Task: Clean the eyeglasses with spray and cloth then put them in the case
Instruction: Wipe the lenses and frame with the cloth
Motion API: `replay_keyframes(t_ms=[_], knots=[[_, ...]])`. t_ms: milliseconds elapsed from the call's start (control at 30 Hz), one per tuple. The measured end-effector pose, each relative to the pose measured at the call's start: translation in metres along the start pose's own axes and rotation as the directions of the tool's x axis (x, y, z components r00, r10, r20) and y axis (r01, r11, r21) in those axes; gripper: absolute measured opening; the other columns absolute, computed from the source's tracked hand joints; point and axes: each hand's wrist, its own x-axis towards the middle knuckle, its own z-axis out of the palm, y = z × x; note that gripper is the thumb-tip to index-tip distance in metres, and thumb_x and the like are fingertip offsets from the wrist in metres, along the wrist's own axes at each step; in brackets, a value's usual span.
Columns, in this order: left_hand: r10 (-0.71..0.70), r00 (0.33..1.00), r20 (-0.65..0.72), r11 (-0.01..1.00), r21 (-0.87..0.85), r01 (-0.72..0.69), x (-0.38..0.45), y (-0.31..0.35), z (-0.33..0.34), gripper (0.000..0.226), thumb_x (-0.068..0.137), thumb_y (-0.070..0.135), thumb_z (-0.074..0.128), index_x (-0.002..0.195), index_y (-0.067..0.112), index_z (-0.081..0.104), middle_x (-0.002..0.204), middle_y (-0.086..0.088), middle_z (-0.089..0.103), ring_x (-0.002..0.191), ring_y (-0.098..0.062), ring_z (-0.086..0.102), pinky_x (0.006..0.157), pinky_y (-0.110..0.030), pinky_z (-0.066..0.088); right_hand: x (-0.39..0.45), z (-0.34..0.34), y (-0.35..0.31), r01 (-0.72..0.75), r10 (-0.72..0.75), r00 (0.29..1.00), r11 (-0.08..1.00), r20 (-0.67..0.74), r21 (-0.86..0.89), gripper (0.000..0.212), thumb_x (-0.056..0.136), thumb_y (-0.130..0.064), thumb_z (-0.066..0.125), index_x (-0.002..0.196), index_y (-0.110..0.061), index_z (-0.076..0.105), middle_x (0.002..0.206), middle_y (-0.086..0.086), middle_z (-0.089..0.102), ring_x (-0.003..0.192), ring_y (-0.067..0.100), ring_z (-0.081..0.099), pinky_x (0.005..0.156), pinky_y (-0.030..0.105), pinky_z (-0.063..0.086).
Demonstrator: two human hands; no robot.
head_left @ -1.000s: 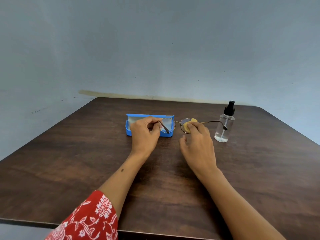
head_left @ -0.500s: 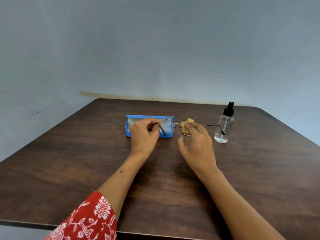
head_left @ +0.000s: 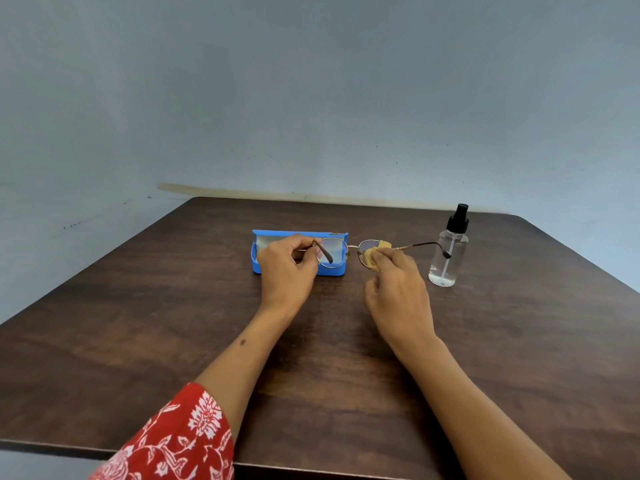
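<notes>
Thin gold-rimmed eyeglasses (head_left: 349, 247) hang above the table in front of the open blue case (head_left: 332, 270). My left hand (head_left: 285, 268) pinches the frame at the left lens's outer edge. My right hand (head_left: 398, 289) pinches a small yellow cloth (head_left: 375, 252) around the right lens. The right temple arm sticks out to the right, and its tip overlaps the clear spray bottle (head_left: 446, 254) with a black nozzle.
The dark wooden table (head_left: 173, 323) runs back to a pale blue-grey wall. The case stands at the middle back and the bottle to the right of my right hand. A red floral sleeve (head_left: 180, 441) covers my left upper arm.
The cloth has shifted a little on the right lens between my fingers. The glasses stay held in nearly the same spot.
</notes>
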Motion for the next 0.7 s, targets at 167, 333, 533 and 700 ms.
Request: replay_keyframes(t_ms=[167, 333, 533, 700], knots=[[-0.025, 1.000, -0.017, 0.999, 0.021, 0.026, 0.001, -0.001, -0.002, 0.016, 0.079, 0.000, 0.067, 0.073, 0.015, 0.070, 0.068, 0.014, 0.064, 0.068, -0.002, 0.066, 0.068, -0.025, 0.057, 0.000, 0.000, -0.001, 0.051, -0.052, 0.998, 0.998, 0.023, 0.028, 0.031, 0.078, -0.002, 0.057, 0.107, -0.005, 0.068, 0.111, 0.007, 0.065, 0.103, 0.024, 0.056, 0.079, 0.031, 0.047], [-0.085, 0.996, -0.038, 0.996, 0.003, 0.085, 0.004, -0.007, -0.002, 0.006, 0.080, 0.006, 0.068, 0.083, 0.007, 0.072, 0.074, 0.002, 0.070, 0.072, -0.008, 0.068, 0.072, -0.032, 0.058, 0.001, -0.002, 0.005, -0.119, 0.122, 0.992, 0.984, -0.017, 0.136, 0.015, 0.076, -0.015, 0.061, 0.082, -0.012, 0.075, 0.081, 0.005, 0.071, 0.076, 0.025, 0.064, 0.068, 0.033, 0.050], [-0.144, 0.989, -0.031, 0.989, -0.045, 0.143, 0.007, -0.008, -0.003, 0.014, 0.080, 0.007, 0.069, 0.093, 0.008, 0.071, 0.074, 0.001, 0.069, 0.072, -0.010, 0.069, 0.071, -0.031, 0.059, 0.007, -0.009, 0.033, -0.458, 0.505, 0.861, 0.821, -0.060, 0.342, 0.019, 0.087, -0.012, 0.055, 0.097, -0.021, 0.068, 0.086, 0.003, 0.071, 0.080, 0.025, 0.063, 0.078, 0.027, 0.044], [-0.169, 0.984, 0.047, 0.983, -0.066, 0.172, 0.007, -0.005, -0.004, 0.012, 0.081, 0.009, 0.069, 0.093, 0.011, 0.071, 0.070, 0.012, 0.066, 0.066, -0.003, 0.068, 0.065, -0.020, 0.057, 0.007, -0.009, 0.037, -0.459, 0.550, 0.834, 0.665, 0.028, 0.589, 0.027, 0.090, -0.001, 0.055, 0.088, -0.026, 0.066, 0.082, -0.004, 0.069, 0.059, 0.006, 0.069, 0.067, 0.023, 0.057]])
